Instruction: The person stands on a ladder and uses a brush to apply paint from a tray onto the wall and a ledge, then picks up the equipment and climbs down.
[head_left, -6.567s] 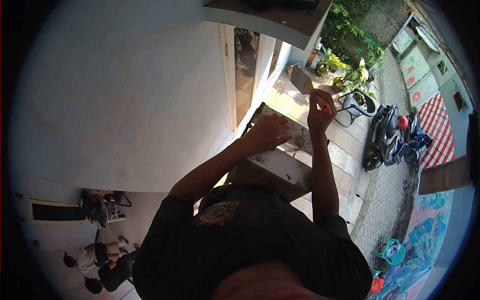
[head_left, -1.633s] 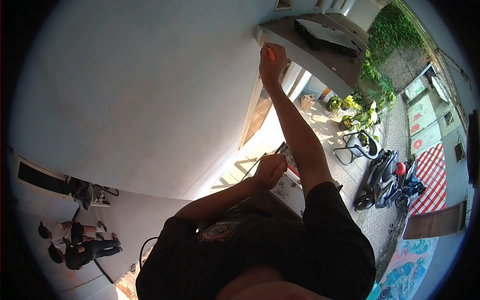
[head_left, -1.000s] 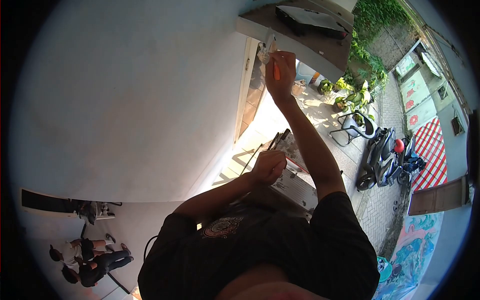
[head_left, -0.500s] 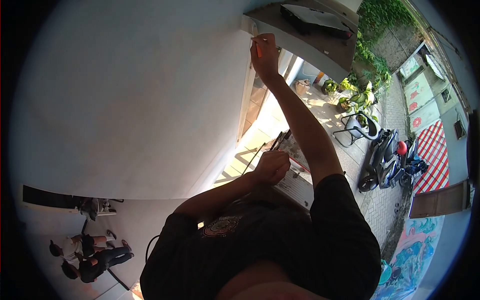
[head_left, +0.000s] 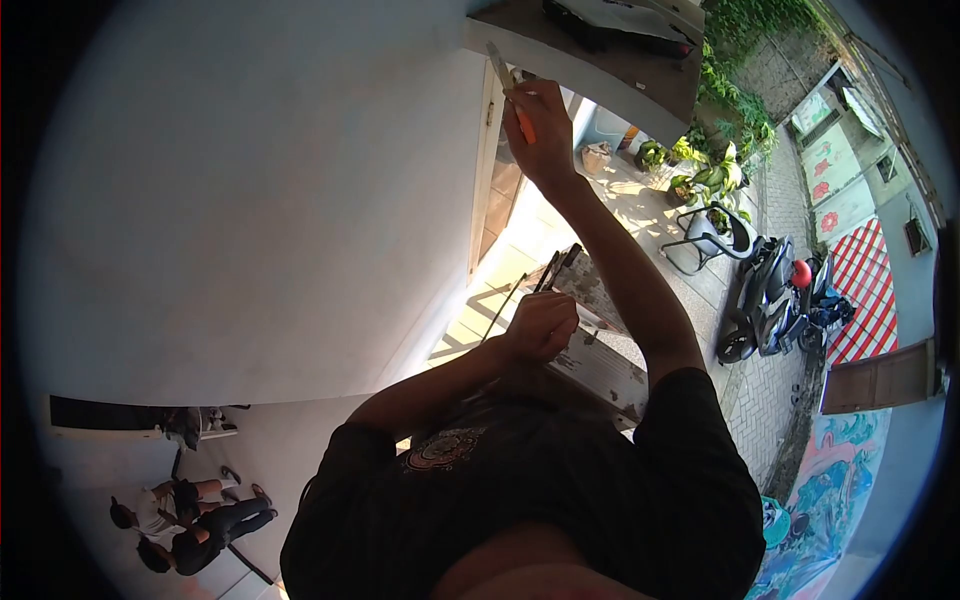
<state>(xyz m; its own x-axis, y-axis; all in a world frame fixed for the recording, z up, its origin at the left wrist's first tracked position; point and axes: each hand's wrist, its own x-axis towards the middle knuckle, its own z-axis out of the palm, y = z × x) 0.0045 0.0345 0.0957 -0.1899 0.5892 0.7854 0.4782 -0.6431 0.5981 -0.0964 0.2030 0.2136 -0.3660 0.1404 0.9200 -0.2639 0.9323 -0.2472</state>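
My right hand (head_left: 540, 130) is raised high by the door frame. Its fingers are closed around an orange-handled scraper (head_left: 527, 125) with a flat, pale blade pointing up along the wall corner. The blade tip lies close to the underside of a ledge (head_left: 580, 60); contact cannot be made out. Held in front of my chest, my left hand (head_left: 543, 325) is curled into a fist. What it holds, if anything, is hidden. Just beyond it are thin dark rods (head_left: 548, 270) and a worn, paint-flaked board (head_left: 605, 372).
A large white wall (head_left: 260, 200) fills the left. Two people (head_left: 190, 520) stand at lower left. Beyond the doorway are potted plants (head_left: 710, 180), a chair (head_left: 712, 238) and motorbikes (head_left: 775, 295). A dark object (head_left: 620, 30) lies on the ledge.
My right hand has moved down and slightly right, away from the corner under the ledge, and the scraper blade now shows. My left fist has stayed nearly in place.
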